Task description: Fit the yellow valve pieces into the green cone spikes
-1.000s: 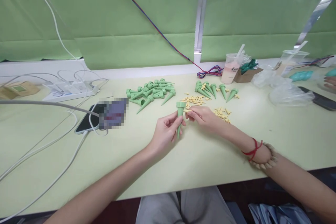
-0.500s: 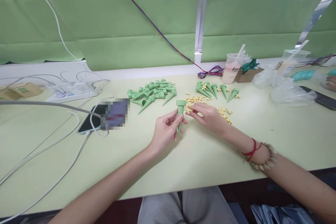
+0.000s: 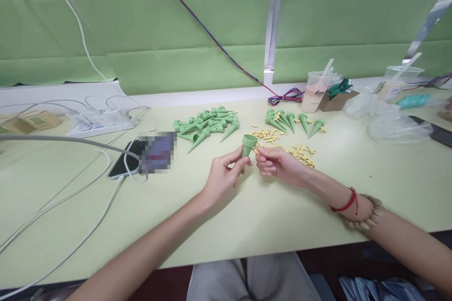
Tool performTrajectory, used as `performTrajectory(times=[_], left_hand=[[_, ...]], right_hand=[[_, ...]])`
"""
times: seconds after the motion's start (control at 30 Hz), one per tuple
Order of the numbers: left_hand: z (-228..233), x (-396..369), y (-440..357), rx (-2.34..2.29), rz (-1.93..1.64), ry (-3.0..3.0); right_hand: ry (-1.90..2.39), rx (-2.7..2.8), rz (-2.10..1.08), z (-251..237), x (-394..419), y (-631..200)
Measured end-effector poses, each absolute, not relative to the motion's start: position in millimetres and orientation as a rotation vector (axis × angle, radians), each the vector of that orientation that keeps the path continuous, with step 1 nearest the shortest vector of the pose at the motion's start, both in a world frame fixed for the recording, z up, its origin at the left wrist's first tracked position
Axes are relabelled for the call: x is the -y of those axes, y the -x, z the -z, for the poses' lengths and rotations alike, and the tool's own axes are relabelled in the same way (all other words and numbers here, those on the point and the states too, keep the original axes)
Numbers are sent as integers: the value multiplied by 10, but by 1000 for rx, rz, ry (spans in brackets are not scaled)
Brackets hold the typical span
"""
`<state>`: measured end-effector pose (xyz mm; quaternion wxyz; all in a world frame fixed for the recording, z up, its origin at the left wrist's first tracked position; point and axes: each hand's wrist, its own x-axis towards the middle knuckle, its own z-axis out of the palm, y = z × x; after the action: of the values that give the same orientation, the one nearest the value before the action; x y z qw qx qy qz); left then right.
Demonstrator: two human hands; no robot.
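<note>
Green fabric panels hang behind a pale green bench (image 3: pixel 268 216), and I'm looking down on my two hands close together near its middle. My left hand (image 3: pixel 222 179) is clamped on a green plastic cone spike (image 3: pixel 247 145), thumb and fingers closed around its narrow end, the wide open mouth tilted up toward one o'clock. My right hand (image 3: pixel 278 164) sits just beside it at three o'clock, fingers curled in, thumb and forefinger pinched together at the cone's rim; I cannot tell whether one of the small pieces is between them. Both hands are near each other but not touching.

At twelve o'clock from the hands lies a scatter of small tan plastic pieces (image 3: pixel 268 134), with a second patch (image 3: pixel 302 153) at two o'clock, right beyond my right hand. At eleven o'clock there's a loose heap of green cone spikes (image 3: pixel 206 124), lying every which way. At one o'clock, a smaller row of green cones (image 3: pixel 291 121), tips pointing toward me.

Out at nine o'clock a dark phone (image 3: pixel 125 164) lies flat with a white cable (image 3: pixel 63 207) running off it, and a white power strip (image 3: pixel 102 121) sits beyond at ten o'clock. Far at two o'clock, a clear plastic cup with a straw (image 3: pixel 315 91) stands beside a small brown cardboard box (image 3: pixel 335 99), with crumpled clear plastic bags (image 3: pixel 391 122) farther right.
</note>
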<state>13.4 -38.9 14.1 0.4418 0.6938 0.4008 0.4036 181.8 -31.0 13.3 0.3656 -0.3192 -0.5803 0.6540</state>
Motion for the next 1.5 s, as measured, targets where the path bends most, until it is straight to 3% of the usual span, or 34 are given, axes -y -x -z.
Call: performTrajectory(times=[0.1,0.27,0.5,0.67,0.73,0.9,0.97,1.1,1.3,1.5], left_hand=[[-152,404,-167,-948,-999,-1620],[-190,427,-186,-957,-1055,-1453],[-210,468,-174,-978,-1026,-1453],[-189,506,-187,-988,-996,-1511],[-180,507,-182,-1019,-1017,-1548],[-158,475,-165,-1124,-1162,-1615],[-160,458,-166,-1098,-1145,-1593],[-180,434,-172,-1062,-1145,-1457],[-189,456,-189,-1022,-1048,-1426],[-203,500,-203,-1006,-1032,-1378]], right_hand=[[908,1595,-1482,-140,299,-1810],[1071,1927,-447,-94,268,-1890],[885,2179,224,-87,168,-1999],[845,2267,191,-96,171,-1992],[865,2201,-62,-70,206,-1934],[867,1814,-1087,-32,283,-1737],[864,1782,-1169,-55,281,-1722],[1029,1854,-704,-101,243,-1822],[914,2056,-26,-32,176,-1916],[752,2105,417,-74,177,-1927]])
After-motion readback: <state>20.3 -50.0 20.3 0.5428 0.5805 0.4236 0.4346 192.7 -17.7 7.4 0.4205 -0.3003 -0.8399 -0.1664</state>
